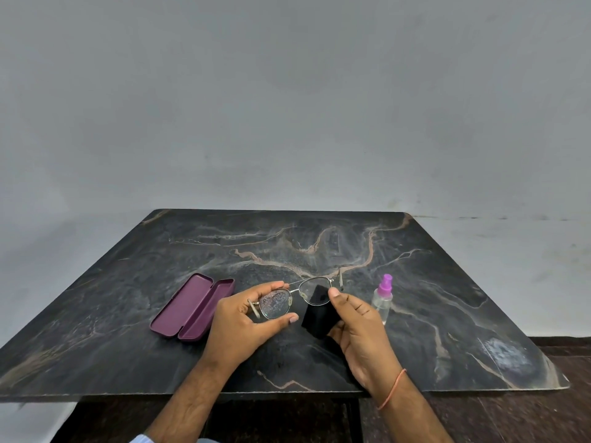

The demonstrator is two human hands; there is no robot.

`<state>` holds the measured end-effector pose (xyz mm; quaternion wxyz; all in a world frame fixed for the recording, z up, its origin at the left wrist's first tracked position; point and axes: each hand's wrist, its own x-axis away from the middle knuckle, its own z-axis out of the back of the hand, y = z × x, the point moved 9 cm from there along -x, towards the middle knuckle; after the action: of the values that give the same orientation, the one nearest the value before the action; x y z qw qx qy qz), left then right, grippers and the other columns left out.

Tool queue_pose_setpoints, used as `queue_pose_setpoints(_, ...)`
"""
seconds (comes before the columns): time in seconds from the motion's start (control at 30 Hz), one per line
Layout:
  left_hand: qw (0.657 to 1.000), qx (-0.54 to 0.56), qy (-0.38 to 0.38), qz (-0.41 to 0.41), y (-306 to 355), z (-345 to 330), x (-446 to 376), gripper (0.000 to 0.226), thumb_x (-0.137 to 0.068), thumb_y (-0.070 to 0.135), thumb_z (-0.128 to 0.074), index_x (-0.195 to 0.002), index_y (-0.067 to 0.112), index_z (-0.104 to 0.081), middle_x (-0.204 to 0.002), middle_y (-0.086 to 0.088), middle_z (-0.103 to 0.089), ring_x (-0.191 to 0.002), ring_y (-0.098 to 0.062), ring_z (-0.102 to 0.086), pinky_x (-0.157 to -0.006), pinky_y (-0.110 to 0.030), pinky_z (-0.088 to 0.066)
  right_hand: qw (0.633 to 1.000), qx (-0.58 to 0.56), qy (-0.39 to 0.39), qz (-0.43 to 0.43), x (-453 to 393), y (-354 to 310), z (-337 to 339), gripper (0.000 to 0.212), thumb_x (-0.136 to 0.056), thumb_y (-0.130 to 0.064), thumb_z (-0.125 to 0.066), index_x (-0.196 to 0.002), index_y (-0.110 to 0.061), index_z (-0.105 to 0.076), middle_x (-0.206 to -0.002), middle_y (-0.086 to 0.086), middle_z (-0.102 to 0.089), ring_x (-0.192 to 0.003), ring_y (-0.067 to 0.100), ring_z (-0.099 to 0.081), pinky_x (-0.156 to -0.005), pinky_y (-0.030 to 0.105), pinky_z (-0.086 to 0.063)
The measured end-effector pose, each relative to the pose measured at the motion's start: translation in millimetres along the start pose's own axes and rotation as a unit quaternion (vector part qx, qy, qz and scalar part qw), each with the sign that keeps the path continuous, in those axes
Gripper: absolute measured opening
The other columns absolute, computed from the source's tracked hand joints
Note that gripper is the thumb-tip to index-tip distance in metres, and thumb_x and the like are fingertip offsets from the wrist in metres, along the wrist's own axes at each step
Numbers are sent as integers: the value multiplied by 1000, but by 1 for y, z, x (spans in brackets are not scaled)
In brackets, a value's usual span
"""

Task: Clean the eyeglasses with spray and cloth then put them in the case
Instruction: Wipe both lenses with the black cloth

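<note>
Thin metal-framed eyeglasses (295,295) hang above the table in the middle. My left hand (243,324) pinches the rim of the left lens, which is speckled with droplets. My right hand (355,318) holds a black cloth (318,311) pressed around the right lens, thumb on the lens front. The open purple case (192,310) lies flat on the table just left of my left hand. A clear spray bottle (382,298) with a purple nozzle stands upright right of my right hand.
The dark marble table (287,244) reaches back to a grey wall. A wet, pale patch (508,356) marks the table near its front right corner. Dark floor shows past the table's right edge.
</note>
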<state>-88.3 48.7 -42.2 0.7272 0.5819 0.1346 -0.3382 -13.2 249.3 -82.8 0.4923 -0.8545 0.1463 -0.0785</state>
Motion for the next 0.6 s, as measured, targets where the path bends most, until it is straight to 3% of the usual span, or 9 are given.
queue_pose_setpoints(0.1, 999, -16, 26, 12, -3, 5, 0, 58, -72, 52, -100, -126, 43, -80, -122, 31, -81, -118, 5, -77, -102, -10, -56, 999, -21, 34, 29, 1, -5, 7, 19, -90, -23, -79, -96, -6, -84, -104, 24, -82, -88, 28, -82, -71, 34, -66)
queue_pose_setpoints(0.17, 998, -21, 47, 22, -7, 8, 0, 56, -72, 51, -100, -124, 46, -80, -117, 34, -81, -112, 9, -77, -97, -8, -57, 996, -21, 57, 63, 2, -8, 13, 17, -88, -21, -80, -98, -8, -85, -104, 23, -82, -90, 28, -82, -69, 29, -65)
queue_pose_setpoints(0.3, 997, -59, 52, 19, -13, 6, 1, 51, -74, 33, -104, -121, 37, -84, -116, 36, -80, -108, 9, -79, -95, -12, -61, 976, 127, 126, 123, 0, -10, 25, 10, -95, -17, -81, -99, -24, -87, -95, 9, -85, -74, 15, -76, -59, 24, -58)
queue_pose_setpoints(0.37, 996, -72, 42, 6, -11, 3, 1, 47, -76, 31, -104, -120, 29, -86, -118, 34, -81, -109, 8, -79, -97, -14, -61, 942, 248, 159, 162, -2, -15, 26, 11, -95, -20, -83, -98, -29, -88, -96, -7, -84, -81, 14, -78, -69, 34, -62)
queue_pose_setpoints(0.43, 997, -74, 32, -4, -8, 2, 2, 48, -77, 30, -103, -121, 27, -86, -119, 31, -81, -110, 6, -79, -97, -13, -60, 894, 361, 166, 207, 0, -22, 17, 8, -93, -26, -84, -97, -33, -87, -98, -22, -79, -85, 6, -76, -79, 31, -62)
queue_pose_setpoints(0.53, 996, -81, 22, -7, -10, 0, 3, 49, -77, 28, -102, -123, 28, -85, -117, 27, -83, -109, 6, -80, -97, -16, -62, 833, 480, 149, 231, 2, -25, 1, 9, -95, -33, -80, -102, -33, -86, -96, -21, -72, -86, -3, -69, -77, 16, -54)
queue_pose_setpoints(0.6, 996, -88, 9, 7, -14, -3, 3, 49, -77, 31, -102, -122, 28, -85, -114, 27, -84, -106, 8, -79, -96, -17, -63, 802, 538, 132, 222, -1, -22, -4, 15, -97, -36, -75, -106, -30, -86, -94, -18, -68, -87, 2, -66, -76, 16, -50)
